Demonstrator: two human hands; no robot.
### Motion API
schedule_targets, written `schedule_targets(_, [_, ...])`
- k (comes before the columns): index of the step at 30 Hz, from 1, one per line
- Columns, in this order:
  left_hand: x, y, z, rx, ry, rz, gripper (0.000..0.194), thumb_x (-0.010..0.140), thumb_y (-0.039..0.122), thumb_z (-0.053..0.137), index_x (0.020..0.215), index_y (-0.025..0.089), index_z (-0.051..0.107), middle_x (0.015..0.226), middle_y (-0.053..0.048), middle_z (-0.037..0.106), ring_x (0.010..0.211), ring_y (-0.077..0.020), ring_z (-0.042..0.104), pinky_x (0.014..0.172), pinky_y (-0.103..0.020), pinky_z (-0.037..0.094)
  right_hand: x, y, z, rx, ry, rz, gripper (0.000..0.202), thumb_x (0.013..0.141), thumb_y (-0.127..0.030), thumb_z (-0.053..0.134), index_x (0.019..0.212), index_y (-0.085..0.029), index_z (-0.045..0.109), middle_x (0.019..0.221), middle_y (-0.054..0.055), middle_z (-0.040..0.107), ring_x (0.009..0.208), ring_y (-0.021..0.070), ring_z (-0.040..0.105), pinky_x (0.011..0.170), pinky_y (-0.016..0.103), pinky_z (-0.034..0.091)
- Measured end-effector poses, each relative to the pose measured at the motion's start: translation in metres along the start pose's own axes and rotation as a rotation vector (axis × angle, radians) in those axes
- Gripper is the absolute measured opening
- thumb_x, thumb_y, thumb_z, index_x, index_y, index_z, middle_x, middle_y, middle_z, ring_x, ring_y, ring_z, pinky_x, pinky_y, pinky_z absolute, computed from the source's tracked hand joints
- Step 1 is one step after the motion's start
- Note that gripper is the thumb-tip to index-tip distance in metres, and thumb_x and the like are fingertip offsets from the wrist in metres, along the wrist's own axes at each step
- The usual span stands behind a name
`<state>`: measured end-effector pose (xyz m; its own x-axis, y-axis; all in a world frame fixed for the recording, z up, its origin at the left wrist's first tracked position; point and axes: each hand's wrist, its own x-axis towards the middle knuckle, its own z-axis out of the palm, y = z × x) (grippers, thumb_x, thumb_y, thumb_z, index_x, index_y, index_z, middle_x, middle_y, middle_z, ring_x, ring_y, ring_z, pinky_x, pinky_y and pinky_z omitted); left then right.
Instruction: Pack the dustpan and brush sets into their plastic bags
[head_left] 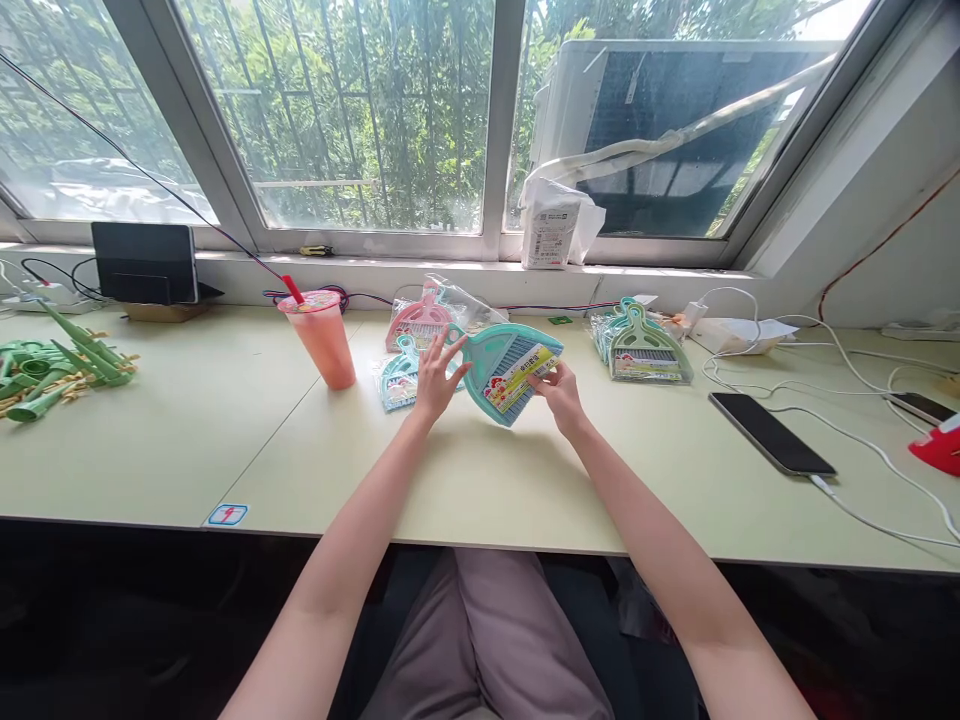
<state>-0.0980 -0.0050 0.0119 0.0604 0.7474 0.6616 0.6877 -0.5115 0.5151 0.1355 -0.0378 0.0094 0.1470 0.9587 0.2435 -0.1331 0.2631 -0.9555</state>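
Note:
A teal dustpan and brush set [495,365] with a yellow label is held tilted above the table. My right hand [559,392] pinches its lower right edge by the label. At its handle end is my left hand [441,372], fingers spread and touching the handle; how firmly it grips is unclear. Clear plastic wrap [465,300] rises behind the set. Just beyond my left hand lie a pink dustpan set [414,318] and a blue-teal one [397,378], both in clear bags.
A drink cup [322,340] with a red straw stands left of my hands. More dustpan sets [646,350] lie to the right, near a phone [771,433] and white cables. Green plastic pieces [56,370] are at far left, a tablet [144,262] behind them.

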Motion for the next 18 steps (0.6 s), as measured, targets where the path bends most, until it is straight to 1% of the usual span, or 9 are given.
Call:
schedule_targets(2, [-0.003, 0.003, 0.003, 0.002, -0.072, 0.068, 0.043, 0.094, 0.042, 0.053, 0.136, 0.036, 0.055, 0.158, -0.002, 0.035, 0.151, -0.0283, 0.018, 0.121, -0.057, 0.008, -0.001, 0.000, 0.002, -0.008, 0.005, -0.001, 0.049, 0.056, -0.035, 0.085, 0.095, -0.023, 0.059, 0.088, 0.002, 0.069, 0.086, 0.0219, 0.066, 0.073, 0.038, 0.058])
schedule_targets(4, [-0.007, 0.009, 0.007, 0.022, -0.101, 0.132, 0.040, 0.094, 0.039, 0.053, 0.134, 0.035, 0.058, 0.158, -0.001, 0.035, 0.152, -0.0276, 0.016, 0.122, -0.056, 0.007, -0.002, 0.000, 0.004, -0.010, 0.012, 0.001, 0.048, 0.056, -0.035, 0.085, 0.095, -0.023, 0.059, 0.088, 0.002, 0.068, 0.085, 0.0216, 0.065, 0.074, 0.038, 0.057])
schedule_targets(5, [-0.008, 0.012, 0.008, 0.020, -0.122, 0.167, 0.040, 0.094, 0.038, 0.052, 0.134, 0.034, 0.058, 0.159, -0.001, 0.034, 0.152, -0.0270, 0.017, 0.122, -0.054, 0.010, -0.002, 0.000, 0.005, -0.008, 0.016, -0.002, 0.047, 0.056, -0.035, 0.085, 0.094, -0.023, 0.059, 0.088, 0.002, 0.068, 0.085, 0.0214, 0.065, 0.074, 0.038, 0.057])
schedule_targets(8, [-0.012, 0.021, 0.009, -0.029, -0.203, 0.273, 0.048, 0.097, 0.035, 0.045, 0.144, 0.030, 0.047, 0.160, -0.004, 0.031, 0.151, -0.0241, 0.021, 0.122, -0.048, 0.020, -0.003, 0.001, 0.008, -0.004, 0.029, -0.012, 0.045, 0.056, -0.036, 0.084, 0.091, -0.023, 0.059, 0.088, 0.002, 0.068, 0.084, 0.0207, 0.065, 0.072, 0.036, 0.057])
schedule_targets(11, [-0.014, 0.028, 0.007, -0.091, -0.245, 0.330, 0.053, 0.100, 0.033, 0.038, 0.152, 0.027, 0.033, 0.159, -0.005, 0.033, 0.150, -0.0217, 0.023, 0.122, -0.044, 0.022, -0.003, 0.002, 0.009, -0.003, 0.025, 0.004, 0.045, 0.056, -0.036, 0.083, 0.091, -0.022, 0.059, 0.087, 0.002, 0.068, 0.084, 0.0209, 0.065, 0.071, 0.035, 0.057])
schedule_targets(13, [-0.015, 0.031, 0.006, -0.118, -0.272, 0.347, 0.053, 0.100, 0.032, 0.035, 0.153, 0.027, 0.031, 0.158, -0.004, 0.035, 0.150, -0.0211, 0.022, 0.122, -0.043, 0.023, -0.003, 0.003, 0.009, 0.000, -0.005, 0.014, 0.045, 0.056, -0.036, 0.084, 0.092, -0.022, 0.060, 0.088, 0.003, 0.069, 0.086, 0.0215, 0.065, 0.071, 0.036, 0.057])
schedule_targets(15, [-0.017, 0.035, 0.005, -0.120, -0.306, 0.370, 0.052, 0.101, 0.032, 0.033, 0.152, 0.027, 0.032, 0.158, -0.004, 0.035, 0.150, -0.0211, 0.022, 0.123, -0.043, 0.020, -0.004, 0.004, 0.009, 0.004, -0.034, 0.021, 0.046, 0.056, -0.036, 0.084, 0.093, -0.022, 0.061, 0.089, 0.003, 0.069, 0.087, 0.0223, 0.065, 0.072, 0.037, 0.057])
schedule_targets(16, [-0.019, 0.037, 0.006, -0.107, -0.314, 0.381, 0.051, 0.101, 0.032, 0.033, 0.152, 0.027, 0.034, 0.158, -0.004, 0.035, 0.150, -0.0213, 0.022, 0.124, -0.044, 0.016, -0.004, 0.005, 0.010, 0.009, -0.040, 0.027, 0.046, 0.056, -0.037, 0.084, 0.094, -0.022, 0.061, 0.090, 0.003, 0.069, 0.088, 0.0226, 0.066, 0.073, 0.037, 0.057])
schedule_targets(18, [-0.022, 0.041, 0.007, -0.063, -0.269, 0.371, 0.050, 0.101, 0.032, 0.033, 0.150, 0.028, 0.037, 0.158, -0.004, 0.036, 0.150, -0.0225, 0.021, 0.125, -0.049, 0.005, -0.005, 0.006, 0.010, 0.030, -0.029, 0.045, 0.048, 0.056, -0.037, 0.085, 0.095, -0.022, 0.061, 0.091, 0.004, 0.070, 0.089, 0.0230, 0.066, 0.075, 0.038, 0.058])
